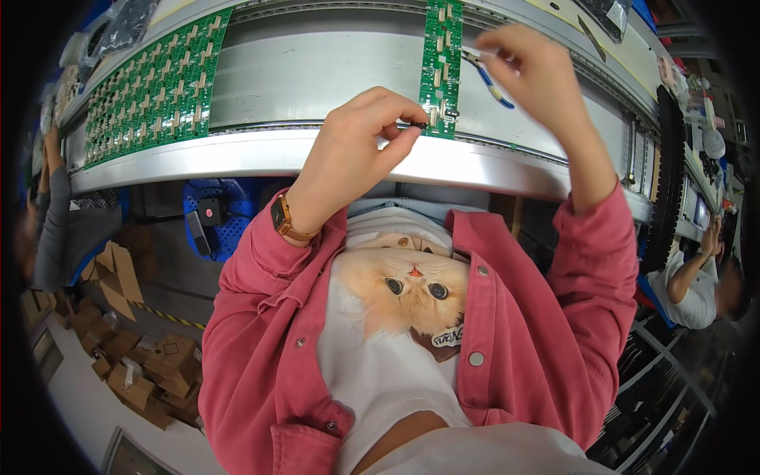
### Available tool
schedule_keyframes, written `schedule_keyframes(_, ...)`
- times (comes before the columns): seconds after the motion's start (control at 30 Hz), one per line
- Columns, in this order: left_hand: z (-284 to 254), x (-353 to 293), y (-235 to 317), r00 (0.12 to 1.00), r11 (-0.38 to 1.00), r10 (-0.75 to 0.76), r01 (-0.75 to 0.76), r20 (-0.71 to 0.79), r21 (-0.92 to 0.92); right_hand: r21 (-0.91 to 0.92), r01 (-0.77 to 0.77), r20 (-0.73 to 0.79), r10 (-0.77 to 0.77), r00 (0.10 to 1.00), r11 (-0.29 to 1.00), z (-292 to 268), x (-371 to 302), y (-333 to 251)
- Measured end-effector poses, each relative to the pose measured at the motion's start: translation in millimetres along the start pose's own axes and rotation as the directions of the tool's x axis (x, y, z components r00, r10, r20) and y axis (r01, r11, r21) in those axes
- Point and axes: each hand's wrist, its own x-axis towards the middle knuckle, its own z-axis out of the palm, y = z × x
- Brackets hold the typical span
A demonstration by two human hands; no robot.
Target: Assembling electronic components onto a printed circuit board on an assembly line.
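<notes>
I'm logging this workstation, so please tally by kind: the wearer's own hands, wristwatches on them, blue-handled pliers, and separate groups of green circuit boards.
Hands: 2 (left hand, right hand)
Wristwatch: 1
Pliers: 1
Green board groups: 2 (wide group, narrow strip)
Total: 6

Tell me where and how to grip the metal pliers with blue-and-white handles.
Probably best by the blue-and-white handles, coming from the person's near right: their ends point that way, while the metal head points away, beside the narrow green circuit board. The right hand is close by.
</notes>
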Motion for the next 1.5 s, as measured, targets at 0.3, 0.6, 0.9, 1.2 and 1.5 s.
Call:
schedule_keyframes(0.3,4.3,7.6,1.7,0.994,0.985,0.089,-0.079,-0.058,0.156,-0.309,-0.177,-0.165,0.131,0.978,0.934,23.9,92.8,117.0)
schedule_keyframes(0.6,11.0,10.4,-5.1,0.985,0.932,0.173,-0.159,-0.015,0.326,-0.273,-0.193,-0.232,0.130,0.964,0.943,29.3,96.5,113.1)
schedule_keyframes(0.9,21.3,15.3,-5.2,0.967,0.870,0.253,-0.228,0.002,0.437,-0.172,-0.059,-0.374,-0.010,0.927,0.983,29.2,89.7,112.2)
schedule_keyframes(1.2,6.8,15.9,15.3,0.968,0.865,0.249,-0.233,0.024,0.444,0.038,-0.261,-0.024,0.262,0.965,0.964,5.1,64.3,65.2)
schedule_keyframes(1.5,-60.5,117.6,8.2,0.914,0.602,0.265,-0.406,0.307,0.687,0.563,-0.257,0.144,0.213,0.966,0.785,-5.4,-5.4,0.5)
